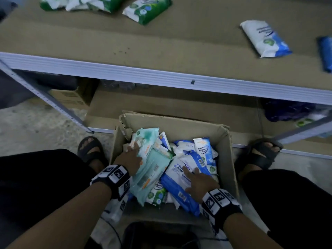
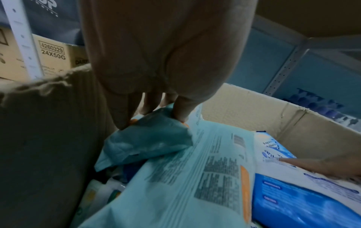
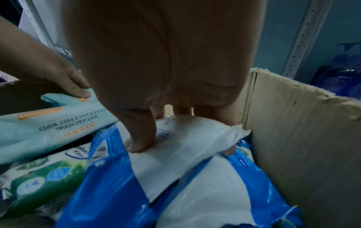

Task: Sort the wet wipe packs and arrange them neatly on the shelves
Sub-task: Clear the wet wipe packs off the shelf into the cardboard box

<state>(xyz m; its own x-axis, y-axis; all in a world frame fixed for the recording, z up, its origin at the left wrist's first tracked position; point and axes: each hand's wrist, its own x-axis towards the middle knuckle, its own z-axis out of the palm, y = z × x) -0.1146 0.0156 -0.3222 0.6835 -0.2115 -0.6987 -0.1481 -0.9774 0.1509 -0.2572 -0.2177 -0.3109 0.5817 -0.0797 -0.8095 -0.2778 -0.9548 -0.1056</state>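
An open cardboard box (image 1: pixel 228 159) on the floor between my feet holds several mixed wet wipe packs. My left hand (image 1: pixel 131 157) grips the far end of a pale teal pack (image 1: pixel 152 168) at the box's left side. In the left wrist view its fingers (image 2: pixel 125 117) and thumb pinch the crumpled end of the teal pack (image 2: pixel 195 177). My right hand (image 1: pixel 199 182) holds a blue-and-white pack (image 1: pixel 177 186) at the right of the box. The right wrist view shows my thumb (image 3: pixel 140 138) on top of that pack (image 3: pixel 195 192) and my fingers curled over its white end.
The brown shelf (image 1: pixel 161 42) above the box carries green packs (image 1: pixel 147 9) at the back left and a blue-and-white pack (image 1: pixel 264 38) at the right. A carton (image 1: pixel 71 97) stands on the lower shelf. My sandalled feet (image 1: pixel 89 150) flank the box.
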